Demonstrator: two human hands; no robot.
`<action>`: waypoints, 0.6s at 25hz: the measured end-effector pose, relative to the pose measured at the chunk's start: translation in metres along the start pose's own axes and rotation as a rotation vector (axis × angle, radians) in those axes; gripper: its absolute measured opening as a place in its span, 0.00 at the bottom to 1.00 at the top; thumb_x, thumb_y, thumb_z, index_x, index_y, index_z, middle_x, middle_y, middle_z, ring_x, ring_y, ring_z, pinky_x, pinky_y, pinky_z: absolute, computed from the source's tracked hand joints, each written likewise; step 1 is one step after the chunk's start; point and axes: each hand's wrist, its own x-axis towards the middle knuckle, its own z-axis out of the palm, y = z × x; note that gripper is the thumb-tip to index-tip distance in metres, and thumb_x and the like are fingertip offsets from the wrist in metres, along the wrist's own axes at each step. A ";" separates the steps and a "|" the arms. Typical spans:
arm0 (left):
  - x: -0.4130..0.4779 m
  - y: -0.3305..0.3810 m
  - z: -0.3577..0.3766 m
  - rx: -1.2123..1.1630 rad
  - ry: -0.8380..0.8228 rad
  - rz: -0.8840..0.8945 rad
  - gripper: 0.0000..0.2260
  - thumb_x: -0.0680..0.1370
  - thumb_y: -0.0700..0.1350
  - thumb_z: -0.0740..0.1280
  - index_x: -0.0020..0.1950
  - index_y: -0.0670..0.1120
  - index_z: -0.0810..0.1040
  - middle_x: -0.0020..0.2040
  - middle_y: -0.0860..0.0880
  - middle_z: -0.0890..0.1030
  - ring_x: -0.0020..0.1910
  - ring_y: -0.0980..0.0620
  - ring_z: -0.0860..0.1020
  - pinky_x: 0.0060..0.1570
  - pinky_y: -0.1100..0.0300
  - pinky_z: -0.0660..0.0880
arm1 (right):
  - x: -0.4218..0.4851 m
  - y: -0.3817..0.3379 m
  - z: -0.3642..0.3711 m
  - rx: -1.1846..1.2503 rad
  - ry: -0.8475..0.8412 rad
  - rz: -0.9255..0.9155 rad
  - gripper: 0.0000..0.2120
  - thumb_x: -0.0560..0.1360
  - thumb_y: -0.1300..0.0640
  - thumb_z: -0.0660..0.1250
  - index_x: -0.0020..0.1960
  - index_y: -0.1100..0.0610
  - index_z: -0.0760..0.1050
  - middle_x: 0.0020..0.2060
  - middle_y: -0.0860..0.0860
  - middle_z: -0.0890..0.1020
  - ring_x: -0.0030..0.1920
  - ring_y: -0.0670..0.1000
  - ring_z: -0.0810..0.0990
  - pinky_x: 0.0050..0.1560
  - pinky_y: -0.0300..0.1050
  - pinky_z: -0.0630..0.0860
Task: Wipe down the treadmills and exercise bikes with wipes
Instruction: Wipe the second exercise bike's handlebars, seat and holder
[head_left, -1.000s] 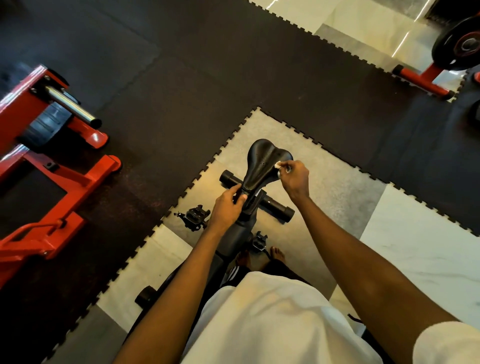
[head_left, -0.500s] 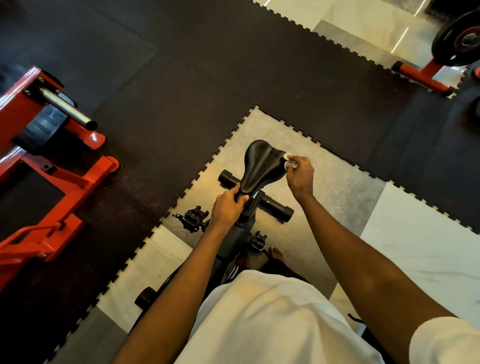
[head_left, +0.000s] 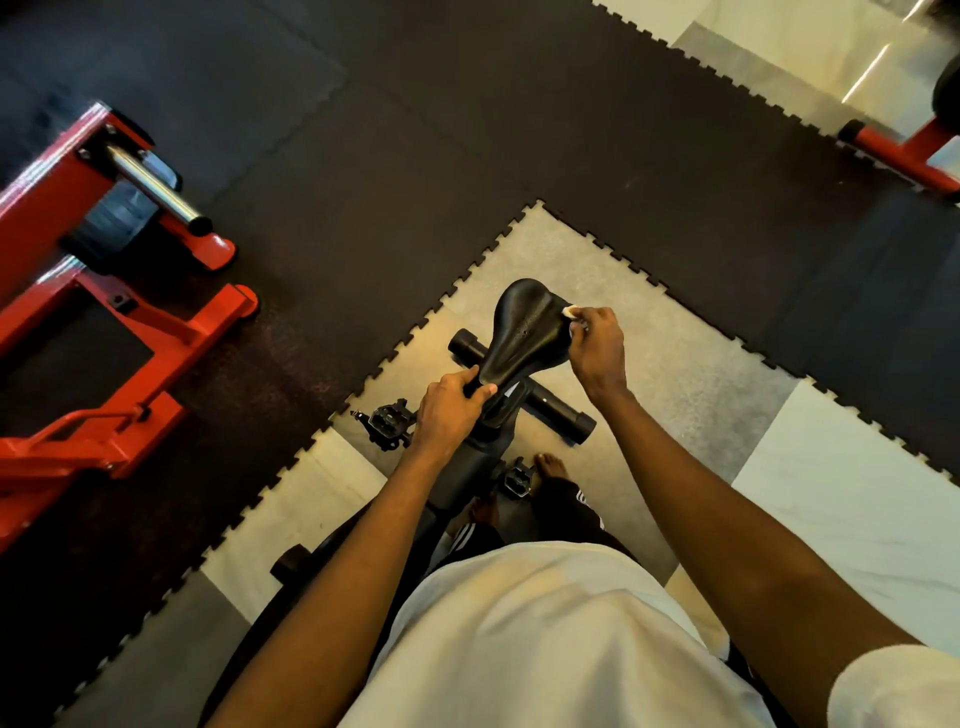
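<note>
At the centre of the floor, on a pale patch of tile framed by dark interlocking mats (head_left: 467, 156), stands a black exercise bike (head_left: 480, 460), seen from straight above. Its saddle (head_left: 522, 332) points its narrow nose toward the person and its broad end away.

A small white wipe (head_left: 570, 312) is pressed against the right edge of the saddle's broad end. The right hand (head_left: 597, 348) pinches it, fingers curled tight around the wad so that only a bit of white shows past the fingertips. The right wrist bends inward toward the saddle, and the forearm runs in long and straight from the lower right corner.

The left hand (head_left: 448, 410) grips the saddle's nose, fingers wrapped over it and the thumb lying along the near side. Its forearm comes up from the bottom of the view, passing over the bike's frame.

Under the saddle a black crossbar (head_left: 563, 413) lies on the tile. One pedal (head_left: 385, 423) sticks out to the left, another (head_left: 517, 480) sits to the right, just beside a bare foot (head_left: 550, 462).

The person wears a white shirt (head_left: 545, 639) and dark striped trousers. Well apart to the left stands a red machine (head_left: 104, 322) with a chrome bar (head_left: 156, 189); a red frame foot (head_left: 906, 156) shows at the upper right.
</note>
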 end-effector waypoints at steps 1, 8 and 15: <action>-0.002 0.001 0.001 -0.013 0.014 -0.022 0.25 0.77 0.61 0.69 0.73 0.54 0.74 0.51 0.50 0.86 0.48 0.53 0.83 0.49 0.48 0.82 | -0.003 -0.002 0.002 -0.012 -0.036 -0.052 0.12 0.81 0.63 0.61 0.62 0.60 0.79 0.58 0.57 0.78 0.57 0.55 0.78 0.60 0.45 0.76; -0.008 0.016 0.010 -0.156 0.093 -0.114 0.21 0.79 0.50 0.71 0.72 0.53 0.76 0.59 0.47 0.84 0.58 0.48 0.81 0.59 0.52 0.79 | 0.011 0.001 -0.014 -0.131 -0.380 -0.417 0.12 0.82 0.61 0.62 0.63 0.59 0.78 0.59 0.56 0.77 0.55 0.54 0.77 0.56 0.45 0.77; -0.017 0.027 0.021 -0.200 0.183 -0.201 0.22 0.80 0.49 0.70 0.74 0.50 0.73 0.64 0.47 0.81 0.61 0.53 0.77 0.56 0.63 0.70 | 0.027 -0.029 0.001 -0.137 -0.562 -0.526 0.11 0.81 0.59 0.64 0.60 0.60 0.80 0.54 0.58 0.77 0.50 0.54 0.76 0.52 0.42 0.71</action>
